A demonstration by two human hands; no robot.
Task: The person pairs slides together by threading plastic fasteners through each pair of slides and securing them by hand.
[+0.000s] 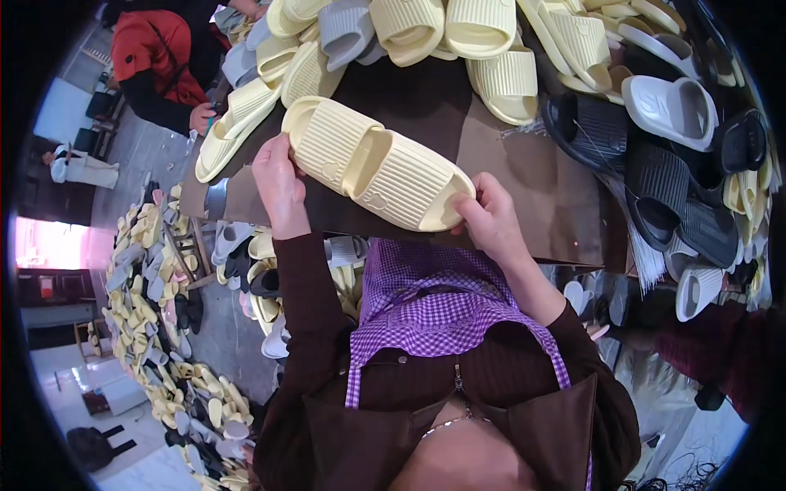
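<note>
Over the near part of the dark table (565, 233) I hold a pair of pale yellow slide slippers (407, 178) with ribbed straps. They lie end to end, slanting down to the right, and a small raised emblem shows on each strap. My left hand (280, 184) is closed on the left end, with its thumb along the edge. At the right end, my right hand (494, 217) pinches the rim between thumb and fingers. Most of the soles is hidden beneath the straps and uppers.
Yellow and grey slippers (409, 29) are heaped along the table's far side. Black slippers (659, 192), a white slipper (667, 110) and thin clear strands (647, 262) sit at right. Beyond the left edge, a person in red (155, 53) works; many slippers (139, 286) cover the floor.
</note>
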